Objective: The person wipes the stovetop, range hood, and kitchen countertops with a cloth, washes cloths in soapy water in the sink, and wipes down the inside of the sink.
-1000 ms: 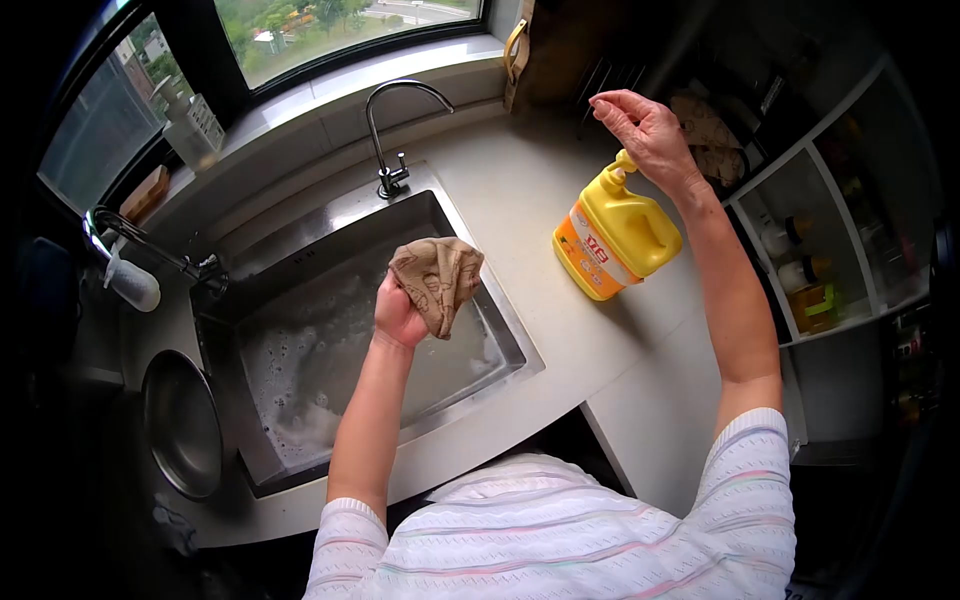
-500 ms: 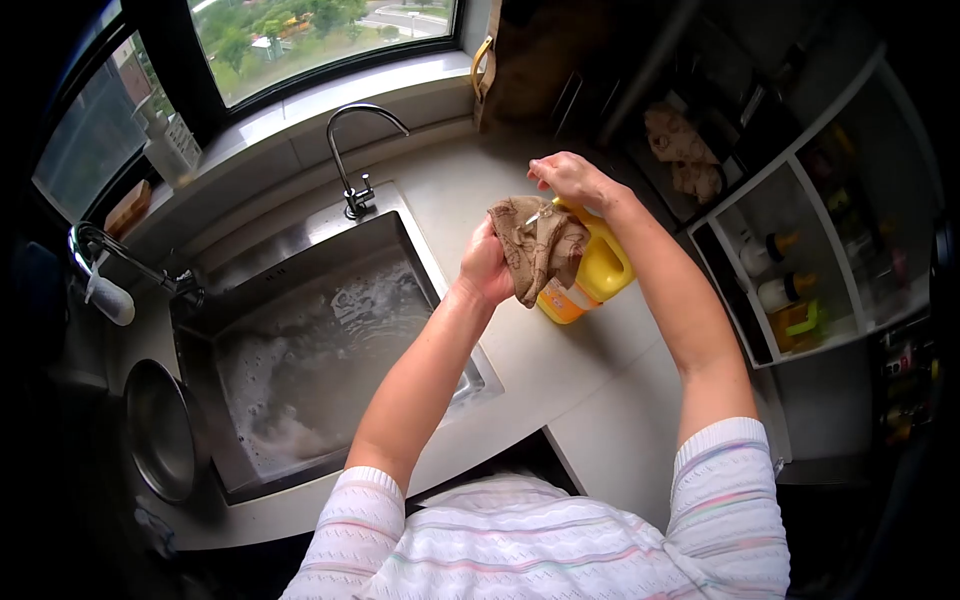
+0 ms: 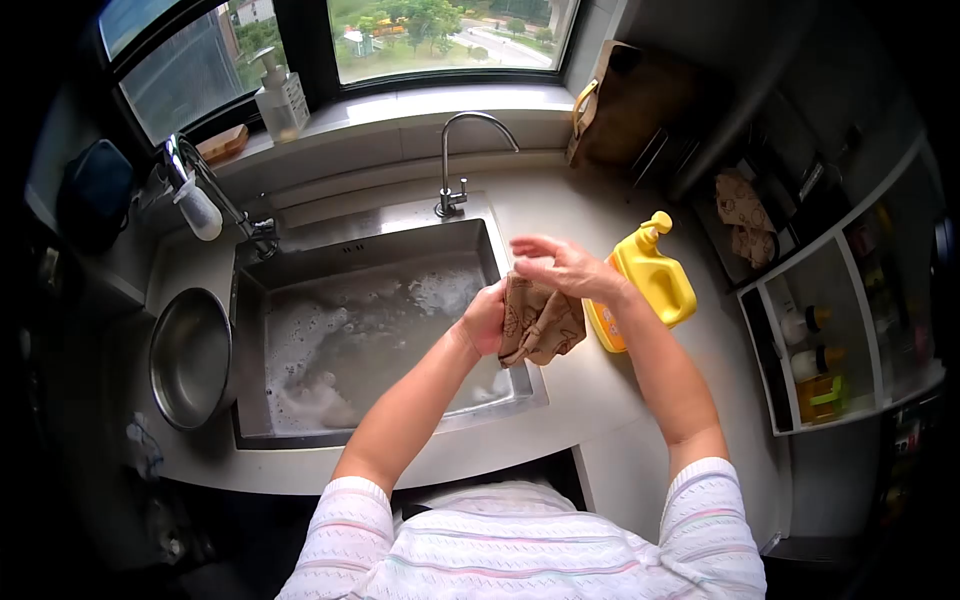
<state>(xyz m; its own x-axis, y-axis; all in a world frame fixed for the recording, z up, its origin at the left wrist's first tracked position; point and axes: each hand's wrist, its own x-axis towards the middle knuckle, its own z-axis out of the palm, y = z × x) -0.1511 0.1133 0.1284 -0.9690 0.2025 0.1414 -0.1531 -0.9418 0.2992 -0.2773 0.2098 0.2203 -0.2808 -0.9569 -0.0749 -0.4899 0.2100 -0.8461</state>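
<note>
Carried the brown cloth clear of the yellow bottle in the last half second, back over the right rim of the sink; swung the right hand off from above the pump, over to the cloth as well; gripping the bunched cloth at its left side with the left hand; stretching the right hand's fingers loosely across its top, clasping nothing, though can't tell if touching; leaving the bottle upright on the worktop, partly behind the right forearm; spotting suds on the cloudy water below, plus a round metal pan left of the sink.
</note>
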